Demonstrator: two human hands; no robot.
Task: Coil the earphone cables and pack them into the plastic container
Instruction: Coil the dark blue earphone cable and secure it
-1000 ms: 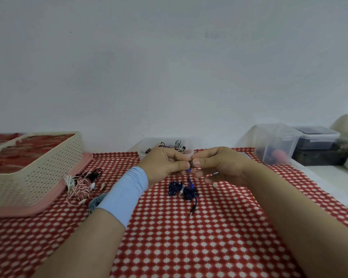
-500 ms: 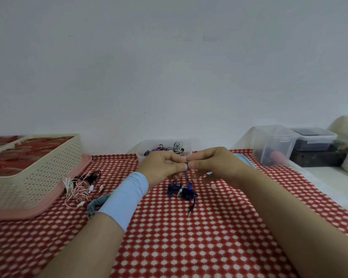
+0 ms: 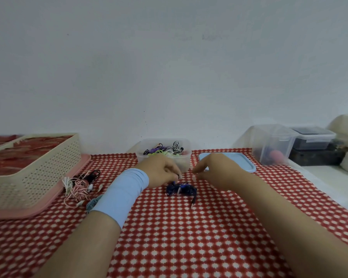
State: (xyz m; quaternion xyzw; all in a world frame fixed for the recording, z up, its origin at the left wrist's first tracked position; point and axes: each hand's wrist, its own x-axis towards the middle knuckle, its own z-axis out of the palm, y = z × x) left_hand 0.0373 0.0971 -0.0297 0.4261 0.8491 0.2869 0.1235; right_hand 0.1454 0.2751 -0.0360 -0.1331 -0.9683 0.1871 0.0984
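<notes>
Counter (image 3: pixel 189 241) under red checked cloth. Cream basket (image 3: pixel 38 169) along its left edge. Clear plastic container (image 3: pixel 184 161) at the far edge, holding coiled earphones (image 3: pixel 169 151). Left grip (image 3: pixel 161 169) pinches the dark blue earphone coil (image 3: pixel 181 190) lying mid-counter. Right grip (image 3: pixel 217 169) curled just beside; its hold cannot be told.

bare: near tablecloth (image 3: pixel 179 237) | centre: blue earphone bundle (image 3: pixel 181 189) | left: basket (image 3: pixel 38 173), earphone tangle (image 3: pixel 78 187) | far: container (image 3: pixel 186 157), lid (image 3: pixel 246 162)
</notes>
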